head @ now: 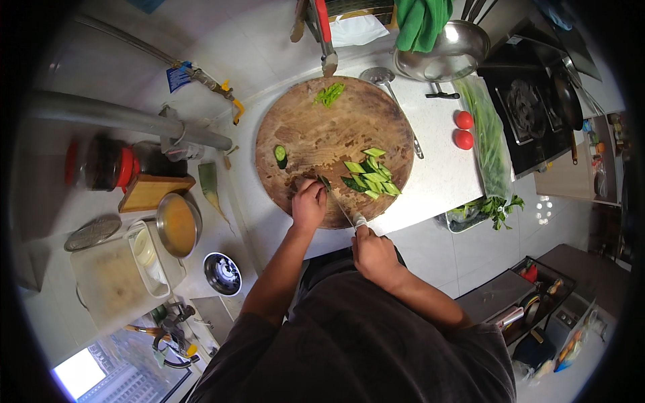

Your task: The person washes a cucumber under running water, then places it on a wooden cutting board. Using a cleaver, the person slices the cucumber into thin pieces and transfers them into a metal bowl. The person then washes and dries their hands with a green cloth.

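Observation:
My right hand (375,252) grips the light handle of a kitchen knife (345,210), whose blade points up and left over a round wooden chopping board (297,118). My left hand (308,204) is on the board near its lower edge, its fingers closed on a dark green piece of cucumber (324,182) beside the blade. To the right of the blade lie several diamond-shaped cucumber slices (374,176). A short cucumber end (280,152) rests at the board's left. Near the far edge is a small heap of light green cut vegetable (329,94).
Right of the board are a slotted metal ladle (398,98), two tomatoes (463,130), bagged leafy greens (484,136) and a black stove (529,106). A steel wok (443,55) stands behind. A metal bowl (222,273) and a basin of yellowish liquid (177,226) stand left.

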`<state>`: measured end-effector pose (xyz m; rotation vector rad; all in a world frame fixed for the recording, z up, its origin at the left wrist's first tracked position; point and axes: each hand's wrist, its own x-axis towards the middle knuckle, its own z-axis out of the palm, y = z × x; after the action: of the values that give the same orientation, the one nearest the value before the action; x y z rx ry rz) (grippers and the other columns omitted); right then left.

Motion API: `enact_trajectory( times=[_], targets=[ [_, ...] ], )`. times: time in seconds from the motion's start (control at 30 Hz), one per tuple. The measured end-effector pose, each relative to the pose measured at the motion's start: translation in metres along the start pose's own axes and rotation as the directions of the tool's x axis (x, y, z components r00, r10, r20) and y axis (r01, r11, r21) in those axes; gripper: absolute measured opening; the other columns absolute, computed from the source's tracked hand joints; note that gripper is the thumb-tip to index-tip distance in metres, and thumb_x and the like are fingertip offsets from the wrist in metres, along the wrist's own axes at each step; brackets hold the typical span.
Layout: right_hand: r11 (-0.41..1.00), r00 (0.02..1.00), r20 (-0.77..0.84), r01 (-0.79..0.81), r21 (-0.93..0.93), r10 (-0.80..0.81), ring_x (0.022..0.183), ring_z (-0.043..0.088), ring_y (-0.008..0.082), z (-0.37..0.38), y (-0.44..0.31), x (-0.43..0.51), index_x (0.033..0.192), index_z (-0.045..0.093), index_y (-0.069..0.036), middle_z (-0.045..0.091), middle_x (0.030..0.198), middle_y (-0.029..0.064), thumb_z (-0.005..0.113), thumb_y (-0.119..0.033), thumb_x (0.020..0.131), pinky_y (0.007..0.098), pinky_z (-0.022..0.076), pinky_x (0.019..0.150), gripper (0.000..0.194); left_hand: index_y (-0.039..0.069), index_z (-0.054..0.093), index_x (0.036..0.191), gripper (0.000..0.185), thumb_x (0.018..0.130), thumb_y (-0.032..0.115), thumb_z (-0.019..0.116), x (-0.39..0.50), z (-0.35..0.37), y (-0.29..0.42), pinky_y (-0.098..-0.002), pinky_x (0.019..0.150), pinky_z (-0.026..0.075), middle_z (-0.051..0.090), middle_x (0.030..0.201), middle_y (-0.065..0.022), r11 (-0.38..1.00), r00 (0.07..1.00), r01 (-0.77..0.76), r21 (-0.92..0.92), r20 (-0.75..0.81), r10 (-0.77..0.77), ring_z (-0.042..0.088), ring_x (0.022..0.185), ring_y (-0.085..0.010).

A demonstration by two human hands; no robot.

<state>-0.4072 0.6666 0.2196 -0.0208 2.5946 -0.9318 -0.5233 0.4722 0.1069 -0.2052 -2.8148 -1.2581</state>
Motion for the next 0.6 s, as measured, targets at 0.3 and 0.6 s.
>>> enact_trajectory(
  times=[0.3,0.6],
  targets=[
    [0.991,0.997,-0.024,0.064,-0.117,-0.067,0.066,0.075,0.0425,0.02,0.011,0.001,0.109,0.057,0.005,0.075,0.091,0.0248,0.057,-0.018,0.107,0.0526,0.0619,0.062,0.022,0.005,0.077,0.101,0.009,0.093,0.007,0.074,0.01,-0.005,-0.002,-0.0479,0.075,0.06,0.073,0.105,-0.0138,0.999,0.997,-0.031,-0.009,0.071,0.032,0.074,0.087,-0.0416],
    [0.996,0.997,-0.058,0.052,-0.068,-0.056,0.067,0.074,0.0443,0.031,0.017,0.022,0.109,0.055,0.006,0.075,0.087,0.0256,0.057,-0.018,0.108,0.0541,0.0606,0.062,0.024,0.005,0.078,0.103,0.01,0.093,0.007,0.075,0.009,-0.007,-0.009,-0.0457,0.075,0.061,0.075,0.108,-0.0126,0.995,0.997,0.0,-0.098,0.083,0.008,0.075,0.086,-0.0395]
  ],
)
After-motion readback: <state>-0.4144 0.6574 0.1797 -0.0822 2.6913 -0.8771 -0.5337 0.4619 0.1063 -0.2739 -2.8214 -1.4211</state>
